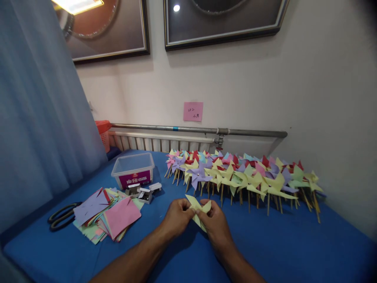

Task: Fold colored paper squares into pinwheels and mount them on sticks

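Observation:
A pale yellow paper pinwheel (201, 225) is held up between my two hands, its blades partly folded in. My left hand (178, 215) pinches it from the left, thumb near the centre. From the other side my right hand (215, 222) grips it, with the thumb meeting the left thumb at the middle. Fingers behind the paper are hidden. Beyond my hands stand many finished pinwheels (200, 175) on wooden sticks, in yellow, purple, pink, red and green. To the left lies a pile of cut coloured paper squares (123, 216), slit at the corners.
Black-handled scissors (62, 216) lie left of the paper pile. Small open boxes (145, 195) with tiny dark pieces sit before a clear plastic tub (132, 165). A radiator (159, 143) and pipe (194, 129) run along the wall. A blue curtain (44, 98) hangs at left.

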Action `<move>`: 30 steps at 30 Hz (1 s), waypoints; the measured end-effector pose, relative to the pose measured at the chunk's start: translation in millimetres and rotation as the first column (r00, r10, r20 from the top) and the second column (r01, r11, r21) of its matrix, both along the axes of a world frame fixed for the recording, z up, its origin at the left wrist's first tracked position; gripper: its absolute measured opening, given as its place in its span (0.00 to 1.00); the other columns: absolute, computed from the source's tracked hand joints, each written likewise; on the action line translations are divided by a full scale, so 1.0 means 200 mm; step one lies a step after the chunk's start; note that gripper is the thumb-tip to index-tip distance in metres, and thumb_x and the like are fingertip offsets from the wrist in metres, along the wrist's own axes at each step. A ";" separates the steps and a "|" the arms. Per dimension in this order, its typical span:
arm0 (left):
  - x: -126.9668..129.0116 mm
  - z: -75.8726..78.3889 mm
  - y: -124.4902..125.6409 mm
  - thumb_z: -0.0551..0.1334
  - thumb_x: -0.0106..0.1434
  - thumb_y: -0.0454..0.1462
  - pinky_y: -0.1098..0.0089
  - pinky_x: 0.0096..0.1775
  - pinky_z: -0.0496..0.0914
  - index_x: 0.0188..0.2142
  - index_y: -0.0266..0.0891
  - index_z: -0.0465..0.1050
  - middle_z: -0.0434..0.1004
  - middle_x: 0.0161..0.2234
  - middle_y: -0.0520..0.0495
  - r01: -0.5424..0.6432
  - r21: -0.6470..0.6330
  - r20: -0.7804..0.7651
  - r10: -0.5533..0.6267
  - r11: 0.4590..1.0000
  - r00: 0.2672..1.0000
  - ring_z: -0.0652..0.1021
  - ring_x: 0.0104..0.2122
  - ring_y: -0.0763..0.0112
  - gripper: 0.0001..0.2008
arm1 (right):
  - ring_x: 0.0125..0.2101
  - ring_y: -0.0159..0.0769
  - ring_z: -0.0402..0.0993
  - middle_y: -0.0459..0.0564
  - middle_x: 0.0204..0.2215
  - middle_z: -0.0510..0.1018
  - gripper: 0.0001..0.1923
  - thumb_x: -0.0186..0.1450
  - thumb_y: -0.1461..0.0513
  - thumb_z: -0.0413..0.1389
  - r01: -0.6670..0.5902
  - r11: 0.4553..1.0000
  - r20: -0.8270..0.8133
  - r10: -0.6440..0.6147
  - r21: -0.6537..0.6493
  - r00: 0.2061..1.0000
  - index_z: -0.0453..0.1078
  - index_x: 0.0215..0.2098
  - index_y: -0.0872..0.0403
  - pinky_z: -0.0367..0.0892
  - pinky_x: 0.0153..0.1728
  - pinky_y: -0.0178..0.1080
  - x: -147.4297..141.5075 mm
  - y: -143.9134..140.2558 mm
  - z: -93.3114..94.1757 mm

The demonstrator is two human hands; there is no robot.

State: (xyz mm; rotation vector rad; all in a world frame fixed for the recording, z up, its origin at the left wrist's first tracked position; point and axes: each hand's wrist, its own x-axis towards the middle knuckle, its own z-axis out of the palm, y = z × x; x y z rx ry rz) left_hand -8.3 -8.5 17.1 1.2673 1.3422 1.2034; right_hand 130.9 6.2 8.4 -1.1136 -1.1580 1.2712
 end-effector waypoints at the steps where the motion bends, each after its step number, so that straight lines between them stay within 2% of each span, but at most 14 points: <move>1: 0.00 0.00 0.00 0.67 0.51 0.42 0.73 0.25 0.52 0.22 0.39 0.64 0.62 0.18 0.58 -0.006 -0.002 0.007 0.006 1.000 1.000 0.60 0.20 0.78 0.14 | 0.23 0.40 0.74 0.43 0.23 0.79 0.22 0.48 0.56 0.67 -0.006 1.000 -0.027 0.006 -0.009 1.000 0.70 0.39 0.50 0.65 0.24 0.37 0.00 0.00 -0.01; 7: -0.01 -0.01 0.02 0.67 0.51 0.41 0.73 0.25 0.53 0.22 0.38 0.66 0.66 0.17 0.56 -0.022 -0.030 0.069 0.024 0.999 0.997 0.63 0.18 0.78 0.11 | 0.25 0.43 0.77 0.47 0.26 0.82 0.27 0.46 0.53 0.69 -0.030 0.998 -0.172 0.021 -0.053 0.985 0.69 0.42 0.51 0.66 0.25 0.38 -0.02 0.04 -0.09; 17: 0.01 0.01 0.00 0.67 0.48 0.40 0.72 0.24 0.53 0.22 0.38 0.66 0.66 0.18 0.56 0.030 -0.042 0.126 -0.025 0.999 0.992 0.61 0.19 0.79 0.11 | 0.23 0.39 0.75 0.44 0.23 0.81 0.26 0.45 0.55 0.68 -0.028 0.998 -0.100 0.022 -0.058 0.995 0.69 0.40 0.52 0.66 0.25 0.38 -0.01 0.00 0.00; 20: 0.01 0.01 0.00 0.67 0.49 0.40 0.72 0.25 0.53 0.23 0.37 0.68 0.66 0.19 0.56 0.055 -0.028 0.123 -0.051 0.998 0.991 0.61 0.20 0.79 0.11 | 0.25 0.41 0.77 0.46 0.24 0.82 0.26 0.45 0.56 0.68 -0.018 0.998 -0.097 0.011 -0.065 0.995 0.69 0.40 0.52 0.67 0.25 0.38 -0.01 0.01 0.00; 23: -0.02 0.05 0.00 0.65 0.52 0.42 0.72 0.25 0.54 0.25 0.37 0.69 0.65 0.19 0.56 0.046 -0.031 0.055 -0.044 0.998 0.998 0.61 0.20 0.78 0.11 | 0.27 0.45 0.80 0.49 0.28 0.84 0.27 0.45 0.54 0.68 -0.009 0.998 -0.082 0.003 -0.069 0.997 0.70 0.41 0.52 0.69 0.26 0.39 0.00 0.03 -0.05; 25: -0.08 0.09 -0.01 0.62 0.56 0.42 0.72 0.26 0.57 0.26 0.36 0.71 0.67 0.20 0.55 -0.028 0.025 -0.032 0.029 0.999 0.999 0.65 0.21 0.76 0.10 | 0.29 0.47 0.81 0.49 0.28 0.84 0.27 0.45 0.53 0.67 -0.020 0.997 -0.071 0.015 -0.073 0.997 0.70 0.41 0.52 0.70 0.26 0.39 0.01 0.05 -0.09; 27: -0.19 0.13 -0.04 0.59 0.59 0.41 0.72 0.30 0.61 0.28 0.37 0.73 0.70 0.22 0.53 -0.166 0.139 -0.148 0.186 0.976 0.971 0.69 0.24 0.73 0.10 | 0.30 0.48 0.82 0.50 0.30 0.85 0.27 0.46 0.52 0.67 -0.022 0.997 -0.054 0.018 -0.068 0.998 0.70 0.42 0.52 0.71 0.27 0.39 0.01 0.06 -0.11; 29: -0.32 0.16 -0.08 0.57 0.63 0.40 0.72 0.32 0.62 0.28 0.37 0.74 0.72 0.24 0.51 -0.299 0.227 -0.308 0.359 0.927 0.881 0.72 0.28 0.71 0.11 | 0.30 0.47 0.82 0.50 0.31 0.85 0.26 0.47 0.52 0.66 -0.027 0.998 -0.032 0.026 -0.058 0.999 0.71 0.42 0.52 0.71 0.28 0.40 0.02 0.07 -0.12; 30: -0.39 0.17 -0.11 0.56 0.64 0.39 0.71 0.33 0.62 0.29 0.38 0.75 0.73 0.25 0.50 -0.354 0.242 -0.434 0.427 0.903 0.793 0.73 0.29 0.70 0.11 | 0.30 0.47 0.82 0.50 0.31 0.85 0.26 0.48 0.52 0.65 -0.035 0.998 -0.021 0.033 -0.053 0.999 0.71 0.42 0.52 0.72 0.28 0.40 0.02 0.06 -0.11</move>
